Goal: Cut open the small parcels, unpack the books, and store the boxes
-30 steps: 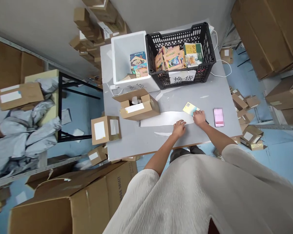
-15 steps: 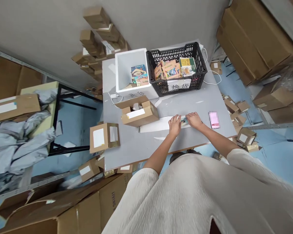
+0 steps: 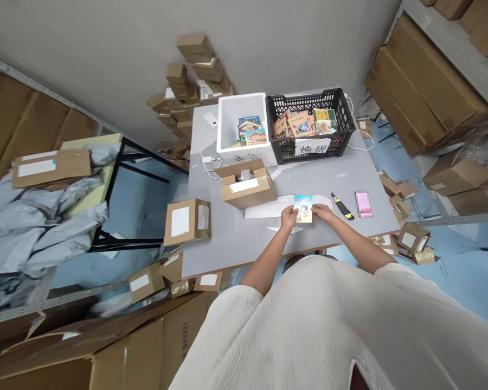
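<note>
A small colourful book [image 3: 303, 208] with a blue and yellow cover is held level above the table, cover up. My left hand [image 3: 288, 216] pinches its left edge, and my right hand [image 3: 322, 213] grips the right edge. Beneath it lies a white paper strip [image 3: 264, 209] on the grey table. To the right of my right hand rests a black and yellow utility knife [image 3: 342, 206]. An opened cardboard box [image 3: 248, 189] stands left of my hands.
A white foam box [image 3: 241, 122] and a black plastic crate [image 3: 311, 127], both with books inside, stand at the table's back. A pink blurred item [image 3: 364, 204] lies at the right. Another carton [image 3: 187, 222] sits at the left edge. Cartons surround the table.
The book, mostly covered by my hands before, is now lifted and shows its cover. My hands have moved slightly apart and nearer. The utility knife has come into sight. The view has shifted.
</note>
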A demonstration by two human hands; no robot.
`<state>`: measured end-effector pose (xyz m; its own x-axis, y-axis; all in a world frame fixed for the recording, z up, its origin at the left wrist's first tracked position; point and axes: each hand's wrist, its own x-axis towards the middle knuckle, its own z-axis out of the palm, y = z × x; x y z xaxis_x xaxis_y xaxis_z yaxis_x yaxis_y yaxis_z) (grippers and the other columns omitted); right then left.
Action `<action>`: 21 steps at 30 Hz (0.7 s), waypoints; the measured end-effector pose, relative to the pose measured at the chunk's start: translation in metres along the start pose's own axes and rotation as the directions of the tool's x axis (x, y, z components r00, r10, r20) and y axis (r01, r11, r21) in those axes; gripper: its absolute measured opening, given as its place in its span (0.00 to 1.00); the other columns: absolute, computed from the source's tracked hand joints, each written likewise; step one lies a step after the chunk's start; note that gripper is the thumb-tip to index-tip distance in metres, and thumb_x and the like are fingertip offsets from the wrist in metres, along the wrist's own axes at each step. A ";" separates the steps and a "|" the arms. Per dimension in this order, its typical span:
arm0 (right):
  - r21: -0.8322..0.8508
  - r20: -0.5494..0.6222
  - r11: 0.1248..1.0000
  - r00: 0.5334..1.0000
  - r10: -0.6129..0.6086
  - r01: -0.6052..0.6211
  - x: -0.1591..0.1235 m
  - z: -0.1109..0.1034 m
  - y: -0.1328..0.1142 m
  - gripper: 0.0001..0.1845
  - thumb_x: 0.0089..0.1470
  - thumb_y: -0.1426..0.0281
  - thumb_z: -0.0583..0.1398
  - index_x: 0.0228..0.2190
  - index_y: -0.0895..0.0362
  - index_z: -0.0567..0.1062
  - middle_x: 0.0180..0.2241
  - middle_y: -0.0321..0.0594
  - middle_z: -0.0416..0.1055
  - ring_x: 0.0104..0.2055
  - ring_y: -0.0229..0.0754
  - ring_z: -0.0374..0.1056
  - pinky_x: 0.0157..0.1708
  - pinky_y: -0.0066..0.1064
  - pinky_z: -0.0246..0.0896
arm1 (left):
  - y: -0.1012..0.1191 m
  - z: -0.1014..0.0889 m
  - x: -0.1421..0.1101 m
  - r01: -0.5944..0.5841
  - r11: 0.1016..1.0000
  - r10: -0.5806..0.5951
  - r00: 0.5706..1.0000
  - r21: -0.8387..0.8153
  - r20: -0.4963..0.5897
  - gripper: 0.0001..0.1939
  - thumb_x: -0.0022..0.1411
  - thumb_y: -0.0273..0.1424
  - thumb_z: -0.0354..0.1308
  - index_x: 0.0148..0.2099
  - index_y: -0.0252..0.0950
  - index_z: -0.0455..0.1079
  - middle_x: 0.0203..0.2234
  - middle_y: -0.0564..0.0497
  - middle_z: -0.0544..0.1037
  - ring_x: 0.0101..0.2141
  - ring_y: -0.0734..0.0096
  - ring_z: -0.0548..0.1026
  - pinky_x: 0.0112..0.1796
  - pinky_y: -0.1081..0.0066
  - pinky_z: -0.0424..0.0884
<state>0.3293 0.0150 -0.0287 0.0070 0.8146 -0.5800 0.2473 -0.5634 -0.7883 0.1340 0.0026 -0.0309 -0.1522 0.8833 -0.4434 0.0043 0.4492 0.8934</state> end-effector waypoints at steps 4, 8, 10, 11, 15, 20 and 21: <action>0.171 0.074 0.982 0.995 0.062 -0.074 -0.006 0.007 -0.004 0.14 0.48 0.62 0.73 0.36 0.54 0.80 0.34 0.41 0.82 0.36 0.43 0.78 0.34 0.30 0.71 | -0.003 -0.011 0.001 0.022 0.999 -0.022 1.000 -0.023 -0.014 0.13 0.55 0.40 0.72 0.35 0.39 0.73 0.24 0.56 0.75 0.31 0.67 0.75 0.37 0.69 0.71; 0.125 -0.017 0.991 0.999 -0.040 0.042 -0.007 0.008 -0.017 0.11 0.49 0.63 0.70 0.33 0.54 0.79 0.31 0.39 0.82 0.34 0.43 0.77 0.33 0.30 0.71 | 0.004 -0.019 0.002 -0.036 0.988 0.049 0.995 0.150 -0.087 0.10 0.58 0.34 0.69 0.38 0.39 0.72 0.32 0.53 0.80 0.34 0.68 0.78 0.43 0.67 0.74; 0.076 -0.055 0.992 0.994 -0.097 0.101 -0.006 0.009 -0.024 0.08 0.51 0.64 0.66 0.33 0.53 0.79 0.31 0.39 0.82 0.35 0.44 0.78 0.35 0.32 0.72 | 0.010 -0.020 0.000 -0.094 0.966 0.124 0.986 0.240 -0.113 0.07 0.60 0.32 0.67 0.40 0.40 0.73 0.40 0.50 0.82 0.36 0.68 0.79 0.47 0.66 0.75; 0.045 -0.078 0.992 0.990 -0.116 0.120 -0.006 0.010 -0.027 0.08 0.51 0.64 0.64 0.33 0.53 0.79 0.31 0.39 0.82 0.35 0.45 0.78 0.36 0.33 0.73 | 0.012 -0.019 -0.002 -0.130 0.956 0.159 0.983 0.264 -0.091 0.06 0.62 0.31 0.66 0.41 0.40 0.74 0.42 0.49 0.83 0.37 0.67 0.80 0.48 0.65 0.75; -0.087 -0.139 0.979 0.971 -0.194 0.183 -0.012 0.018 -0.038 0.14 0.53 0.65 0.60 0.39 0.54 0.82 0.32 0.38 0.83 0.39 0.47 0.80 0.40 0.35 0.76 | 0.022 -0.011 -0.011 -0.249 0.946 0.229 0.966 0.208 0.117 0.06 0.66 0.35 0.63 0.42 0.40 0.79 0.41 0.47 0.86 0.44 0.60 0.82 0.51 0.63 0.75; -0.086 -0.003 0.909 0.912 -0.410 0.409 -0.026 0.029 -0.048 0.11 0.60 0.64 0.61 0.39 0.51 0.85 0.41 0.39 0.86 0.51 0.49 0.80 0.57 0.41 0.73 | 0.029 -0.009 -0.013 -0.224 0.973 0.217 0.971 0.062 0.102 0.17 0.66 0.48 0.66 0.41 0.39 0.81 0.35 0.49 0.84 0.43 0.58 0.80 0.48 0.65 0.74; -0.075 0.032 0.900 0.903 -0.428 0.429 -0.028 0.030 -0.048 0.11 0.61 0.64 0.61 0.38 0.50 0.85 0.42 0.39 0.86 0.54 0.50 0.80 0.60 0.43 0.72 | 0.029 -0.010 -0.012 -0.197 0.980 0.194 0.978 0.037 0.081 0.18 0.65 0.49 0.67 0.38 0.39 0.80 0.32 0.49 0.83 0.41 0.58 0.80 0.45 0.65 0.74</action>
<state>0.2881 0.0154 0.0194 -0.1309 0.9724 -0.1929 0.2982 -0.1470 -0.9431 0.1257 0.0036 0.0008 -0.0678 0.9615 -0.2663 0.0712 0.2709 0.9600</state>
